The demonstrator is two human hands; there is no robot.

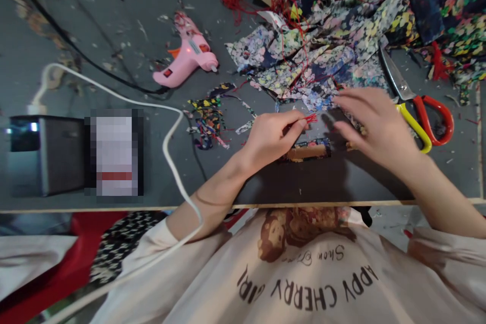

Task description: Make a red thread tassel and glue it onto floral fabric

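Note:
My left hand (271,136) is closed in a pinch on red threads (311,118), whose ends stick out past the fingertips to the right. Just below those fingers a small rectangular piece (309,150) lies on the table, brown inside with a dark patterned edge. To the right, my right hand (374,126) is slightly blurred, its thumb and fingers spread with nothing between them. It hovers by the edge of the floral fabric pile (326,55), left of the scissors (417,104) with red and yellow handles.
A pink glue gun (186,58) with a black cord lies at the upper left of the grey table (125,25). Patterned scraps (208,119) sit left of my left hand. A white cable (167,147) crosses toward a dark box (63,154) and a blurred-out flat object (114,154).

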